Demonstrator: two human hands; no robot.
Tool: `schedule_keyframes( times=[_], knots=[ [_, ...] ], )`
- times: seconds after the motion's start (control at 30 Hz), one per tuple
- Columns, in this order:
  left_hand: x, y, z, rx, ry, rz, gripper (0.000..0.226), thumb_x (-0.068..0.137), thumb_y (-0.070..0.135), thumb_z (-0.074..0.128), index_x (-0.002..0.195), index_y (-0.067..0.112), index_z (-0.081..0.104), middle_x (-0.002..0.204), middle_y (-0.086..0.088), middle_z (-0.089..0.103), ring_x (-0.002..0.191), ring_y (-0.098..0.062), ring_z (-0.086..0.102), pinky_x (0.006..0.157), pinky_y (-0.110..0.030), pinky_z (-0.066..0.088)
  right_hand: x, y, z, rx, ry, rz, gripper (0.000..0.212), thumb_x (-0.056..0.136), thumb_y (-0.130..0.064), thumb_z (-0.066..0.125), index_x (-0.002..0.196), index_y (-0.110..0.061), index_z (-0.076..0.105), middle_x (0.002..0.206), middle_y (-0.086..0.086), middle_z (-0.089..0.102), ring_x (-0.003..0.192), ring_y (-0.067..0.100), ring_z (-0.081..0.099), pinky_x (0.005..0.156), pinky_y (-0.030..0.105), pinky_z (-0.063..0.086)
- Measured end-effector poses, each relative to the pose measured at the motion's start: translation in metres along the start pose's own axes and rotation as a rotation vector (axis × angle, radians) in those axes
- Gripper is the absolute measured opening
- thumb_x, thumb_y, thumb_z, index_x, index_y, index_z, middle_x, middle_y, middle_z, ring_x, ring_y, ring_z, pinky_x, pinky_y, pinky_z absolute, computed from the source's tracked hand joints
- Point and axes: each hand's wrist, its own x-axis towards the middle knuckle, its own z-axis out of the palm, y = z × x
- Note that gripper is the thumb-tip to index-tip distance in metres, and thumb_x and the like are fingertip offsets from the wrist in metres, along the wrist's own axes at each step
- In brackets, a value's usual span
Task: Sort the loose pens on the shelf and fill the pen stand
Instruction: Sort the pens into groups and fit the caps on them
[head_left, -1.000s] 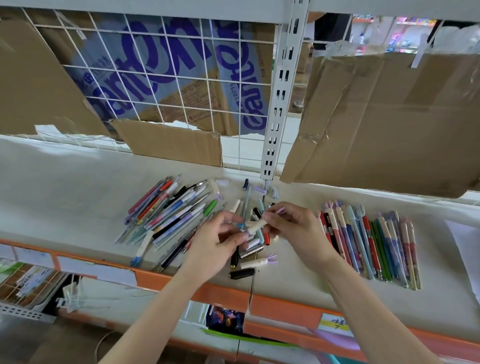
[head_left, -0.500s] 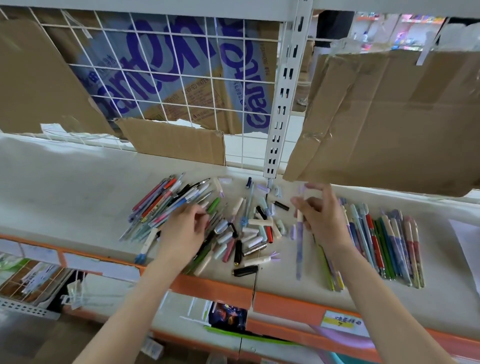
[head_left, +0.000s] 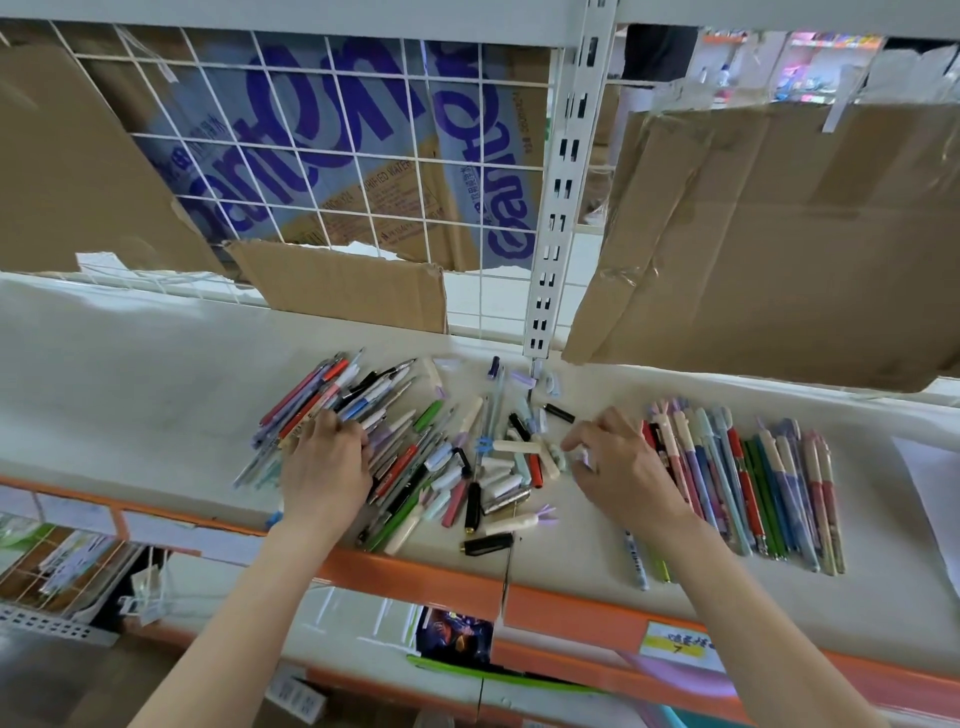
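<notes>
The loose pens (head_left: 358, 415) fan across the white shelf (head_left: 130, 395), with the left hand (head_left: 324, 467) lying on their near side. A jumble of caps and short pens (head_left: 498, 467) fills the gap between both hands. Right of it, the right hand (head_left: 623, 467) partly covers a tidy row of pens (head_left: 753, 467). Torn cardboard (head_left: 769, 239) hangs behind. The left hand's fingers curl down onto the pens; whether the right hand's bent fingertips pinch anything, I cannot tell.
</notes>
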Motion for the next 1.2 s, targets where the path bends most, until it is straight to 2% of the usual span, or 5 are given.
schedule_keyframes(
  times=[0.17, 0.37, 0.63, 0.9, 1.2],
  knots=[
    [-0.007, 0.01, -0.009, -0.146, 0.145, 0.149, 0.007, 0.085, 0.007, 0.061, 0.083, 0.003, 0.056, 0.079, -0.016, 0.059, 0.077, -0.035, 0.056, 0.066, -0.041, 0.043, -0.01, -0.003, 0.008, 0.103, -0.34, -0.184, 0.019, 0.083, -0.028, 0.069, 0.101, -0.027, 0.064, 0.101, -0.013, 0.043, 0.094, -0.002, 0.038, 0.083, 0.015, 0.036],
    [-0.027, 0.038, -0.028, -0.639, -0.017, 0.283, 0.003, 0.094, 0.013, 0.051, 0.096, 0.014, 0.053, 0.072, 0.007, 0.059, 0.064, -0.01, 0.057, 0.06, -0.02, 0.044, -0.005, -0.009, 0.003, 0.411, -0.098, -0.153, 0.013, 0.086, -0.013, 0.066, 0.082, -0.02, 0.057, 0.078, -0.008, 0.064, 0.073, 0.001, 0.058, 0.07, 0.018, 0.048],
    [-0.031, 0.041, -0.024, -0.697, -0.04, 0.305, 0.003, 0.091, 0.011, 0.055, 0.094, 0.013, 0.056, 0.079, -0.004, 0.061, 0.072, -0.026, 0.058, 0.067, -0.05, 0.049, -0.003, -0.007, -0.015, 0.784, 0.06, -0.018, 0.015, 0.089, -0.003, 0.059, 0.095, -0.015, 0.066, 0.076, 0.002, 0.069, 0.07, 0.03, 0.059, 0.07, 0.03, 0.05],
    [-0.032, 0.044, -0.028, -0.677, -0.049, 0.338, 0.004, 0.091, 0.01, 0.056, 0.094, 0.013, 0.057, 0.083, 0.008, 0.061, 0.082, -0.004, 0.055, 0.068, -0.018, 0.043, -0.001, -0.009, -0.02, 0.724, 0.035, -0.027, 0.017, 0.089, -0.004, 0.059, 0.093, -0.02, 0.066, 0.075, -0.006, 0.069, 0.068, 0.026, 0.061, 0.07, 0.029, 0.05],
    [-0.034, 0.065, -0.03, -0.908, -0.339, 0.228, 0.023, 0.093, 0.007, 0.053, 0.076, 0.024, 0.054, 0.061, 0.007, 0.058, 0.057, -0.012, 0.051, 0.059, -0.023, 0.042, 0.0, -0.027, -0.016, 0.82, -0.089, -0.031, 0.012, 0.092, -0.003, 0.055, 0.088, -0.009, 0.065, 0.068, 0.003, 0.061, 0.06, 0.008, 0.05, 0.057, 0.012, 0.039]
  ],
)
